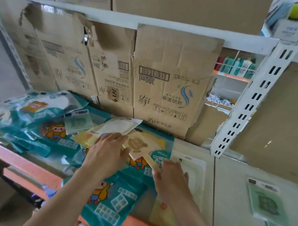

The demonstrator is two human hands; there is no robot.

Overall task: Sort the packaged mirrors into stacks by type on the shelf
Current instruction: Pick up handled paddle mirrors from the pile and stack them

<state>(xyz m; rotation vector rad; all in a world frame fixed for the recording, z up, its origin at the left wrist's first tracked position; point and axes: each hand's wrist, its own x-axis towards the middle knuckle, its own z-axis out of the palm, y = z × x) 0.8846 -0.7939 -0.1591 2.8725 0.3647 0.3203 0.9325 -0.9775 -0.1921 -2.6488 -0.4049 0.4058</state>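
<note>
Pink packaged mirror (137, 144), judged light, stiff, fragile, film-slick: right hand (171, 179) pinched its handle, the best hold; left hand (107, 150) rested straight-fingered on its head.

Reaching forward, the left hand (108, 151) lies spread flat; the right hand (171, 177) apparently pinches the pink mirror (137, 144) by its handle.

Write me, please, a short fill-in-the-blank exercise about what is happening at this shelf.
1. The right hand pinches the ____ of the pale pink square hand mirror.
2. The green packaged hand mirror lies flat on the white metal shelf, to the ____ of the right hand.
3. The flattened brown boxes standing at the back of the shelf are made of ____.

Missing words: handle; right; cardboard.
</note>
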